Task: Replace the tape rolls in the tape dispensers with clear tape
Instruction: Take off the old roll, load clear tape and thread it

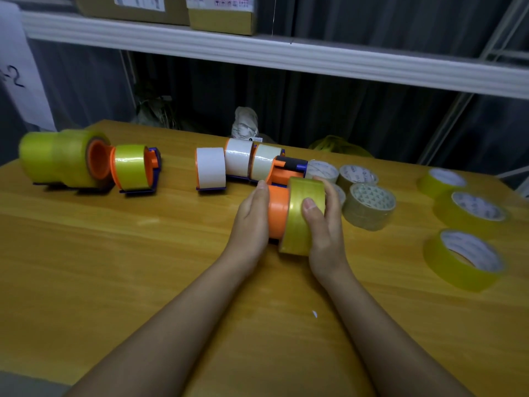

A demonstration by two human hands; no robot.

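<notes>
At the table's middle my right hand (pixel 323 222) grips a clear yellowish tape roll (pixel 297 219), partly over the orange hub (pixel 278 213) of a tape dispenser. My left hand (pixel 252 219) lies flat against the hub's left side. Behind them stand three dispensers with white tape rolls (pixel 211 167), the nearest with an orange and blue body (pixel 286 167). At the far left stand a dispenser with clear yellowish tape (pixel 130 167) and larger yellowish rolls (pixel 57 157).
Three loose clear yellowish rolls (pixel 463 259) lie flat at the right on the wooden table (pixel 114 267). Several duller beige rolls (pixel 369 206) lie just right of my hands. A white shelf (pixel 257 50) with cardboard boxes runs overhead behind the table.
</notes>
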